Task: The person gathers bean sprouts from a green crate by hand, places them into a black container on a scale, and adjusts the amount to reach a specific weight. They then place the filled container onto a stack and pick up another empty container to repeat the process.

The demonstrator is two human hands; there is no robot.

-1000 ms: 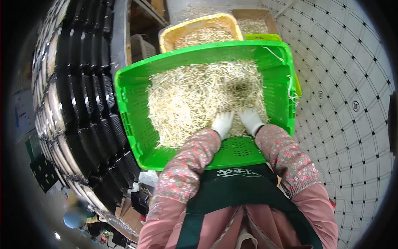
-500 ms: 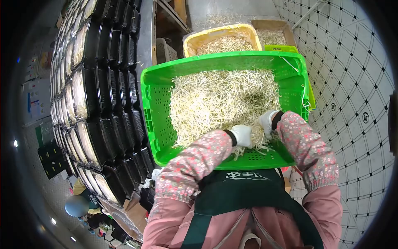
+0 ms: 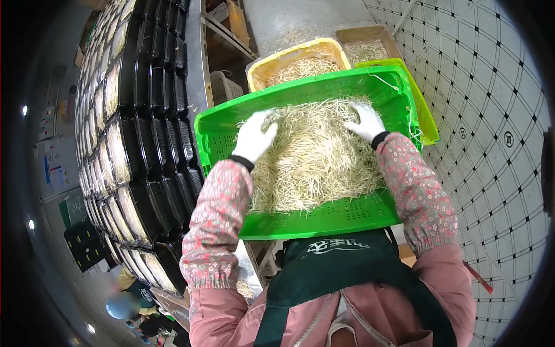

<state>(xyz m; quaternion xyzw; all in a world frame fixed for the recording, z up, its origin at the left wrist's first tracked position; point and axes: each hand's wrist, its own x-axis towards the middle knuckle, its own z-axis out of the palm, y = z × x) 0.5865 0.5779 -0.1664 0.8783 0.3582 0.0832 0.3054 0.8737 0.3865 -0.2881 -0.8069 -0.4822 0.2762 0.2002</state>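
A green perforated plastic crate (image 3: pixel 370 215) in front of me holds a thick heap of pale bean sprouts (image 3: pixel 315 162). My left hand (image 3: pixel 255 136), in a white glove, is at the heap's left far side, thumb apart from the fingers. Toward the far right corner of the heap, my gloved right hand (image 3: pixel 366 123) has its thumb and fingers spread. Both hands touch or hover just over the sprouts; their fingertips are slightly blurred. I see no clump gripped in either hand.
Stacked black trays (image 3: pixel 156 144) packed with pale contents rise close on my left. Beyond the crate stand a yellow tub (image 3: pixel 274 65) of sprouts, a cardboard box (image 3: pixel 384 36) and a yellow-green basket (image 3: pixel 425 110). Another person (image 3: pixel 136 292) is at lower left.
Both hands have moved from the crate's near right side to its far part, the left one going farther left. They have spread apart and opened. The sprouts now mound toward the middle.
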